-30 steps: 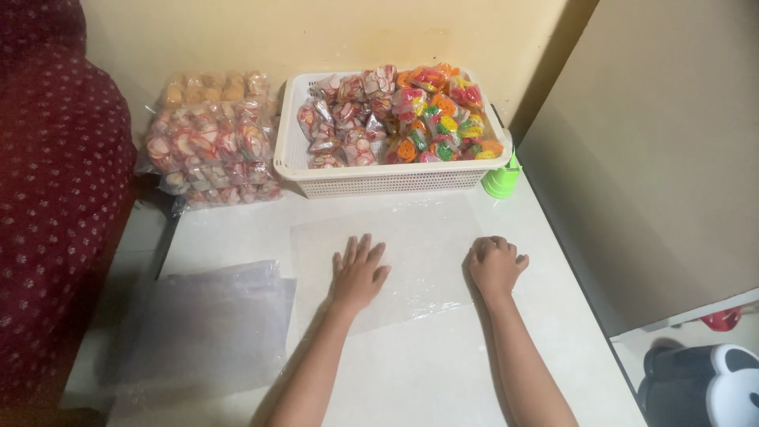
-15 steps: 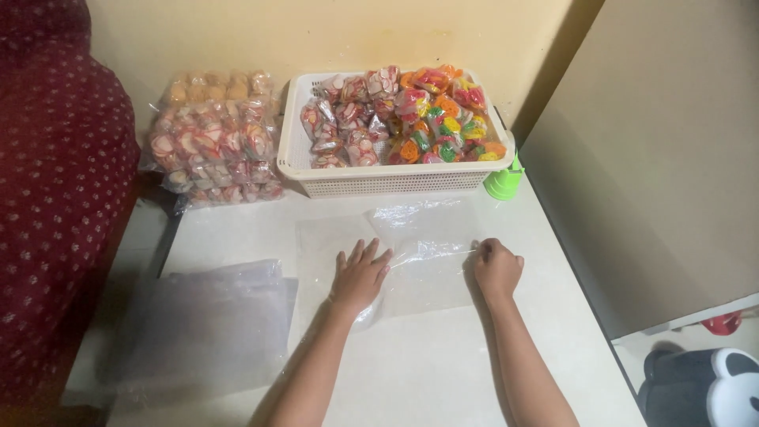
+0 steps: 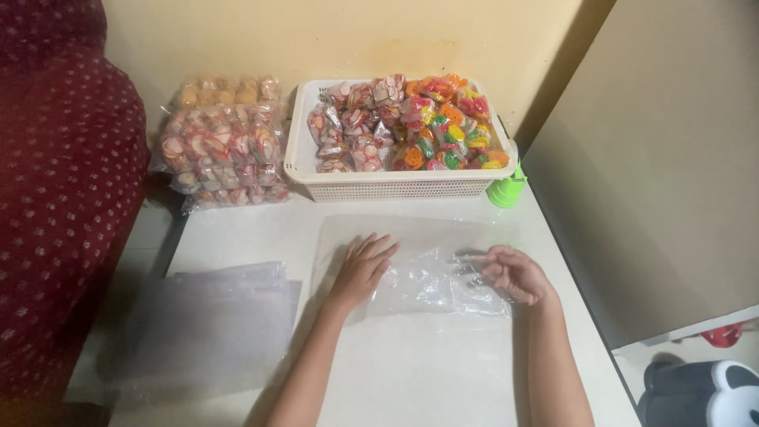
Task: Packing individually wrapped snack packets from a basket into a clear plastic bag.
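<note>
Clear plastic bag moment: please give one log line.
left hand: flat on clear plastic bag | right hand: pinching bag edge | basket: behind, snack packets

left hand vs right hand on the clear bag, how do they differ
The left hand lies flat, fingers spread, pressing the clear plastic bag onto the table; the right hand is curled, pinching the bag's crumpled right edge. The left is palm down; the right is turned sideways. Both touch the same bag.

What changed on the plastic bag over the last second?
The right hand went from a fist pressed flat to pinching and lifting the clear bag, now crumpled and puffed. The left hand stays flat on it. Basket and bag stack unchanged.
</note>
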